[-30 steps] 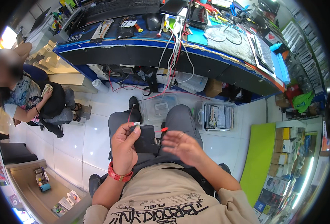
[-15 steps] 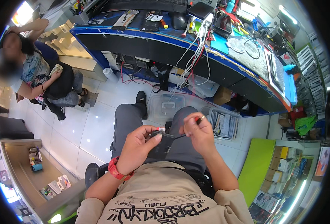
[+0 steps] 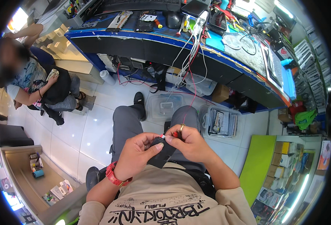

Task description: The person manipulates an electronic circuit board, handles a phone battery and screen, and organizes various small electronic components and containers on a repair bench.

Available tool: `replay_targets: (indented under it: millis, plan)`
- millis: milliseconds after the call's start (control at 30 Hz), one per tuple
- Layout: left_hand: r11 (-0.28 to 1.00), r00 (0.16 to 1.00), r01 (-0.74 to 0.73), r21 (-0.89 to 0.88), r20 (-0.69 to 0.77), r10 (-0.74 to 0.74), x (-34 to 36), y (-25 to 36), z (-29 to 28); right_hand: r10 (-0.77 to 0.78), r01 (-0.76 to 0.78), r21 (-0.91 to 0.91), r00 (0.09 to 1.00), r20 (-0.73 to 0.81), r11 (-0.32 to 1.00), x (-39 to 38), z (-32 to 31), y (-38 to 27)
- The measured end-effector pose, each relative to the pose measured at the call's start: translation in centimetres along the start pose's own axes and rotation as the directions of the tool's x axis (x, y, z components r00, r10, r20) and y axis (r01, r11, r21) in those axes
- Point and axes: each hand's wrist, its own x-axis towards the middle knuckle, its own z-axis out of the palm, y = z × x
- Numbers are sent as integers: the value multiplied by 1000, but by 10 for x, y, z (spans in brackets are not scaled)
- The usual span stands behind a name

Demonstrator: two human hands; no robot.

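My left hand (image 3: 135, 153) is closed round a flat black battery-like block (image 3: 161, 156), thumb on its upper face. A small red-and-white tab (image 3: 163, 136) shows at the block's top end. Against that end, my right hand (image 3: 192, 145) pinches with thumb and forefinger. Among its fingers sits a small red-and-black clip-like piece (image 3: 176, 134), partly hidden. A thin red wire (image 3: 191, 104) runs from near this hand up toward the desk. Both hands are above my lap, nearly touching.
Ahead stands a blue-edged workbench (image 3: 135, 39) bearing opened phones, a mouse (image 3: 172, 19) and tools. White cables (image 3: 195, 41) hang off it. On the floor are a lidded clear box (image 3: 165, 107) and a bin of flat parts (image 3: 221, 123). A person (image 3: 34, 78) sits at the left.
My right hand has moved left and down to meet the block's end. The block is tilted so its broad face shows more. The view has shifted slightly.
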Motion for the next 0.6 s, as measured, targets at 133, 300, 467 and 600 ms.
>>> replay_targets:
  millis: [133,300,467,600]
  plan:
    - [1000,1000,-6,2,9,6,1,1,0,-22,24,61,999,-30,998,2,3,2]
    - [999,999,-34,13,-2,34,0,2,0,85,-86,197,996,13,977,1,4,-3]
    - [997,999,-19,75,-29,21,0,3,-3,191,-201,227,979,66,953,-2,5,-3]
    - [990,999,0,138,-35,5,-2,4,-8,-37,50,119,993,-114,992,-12,4,6]
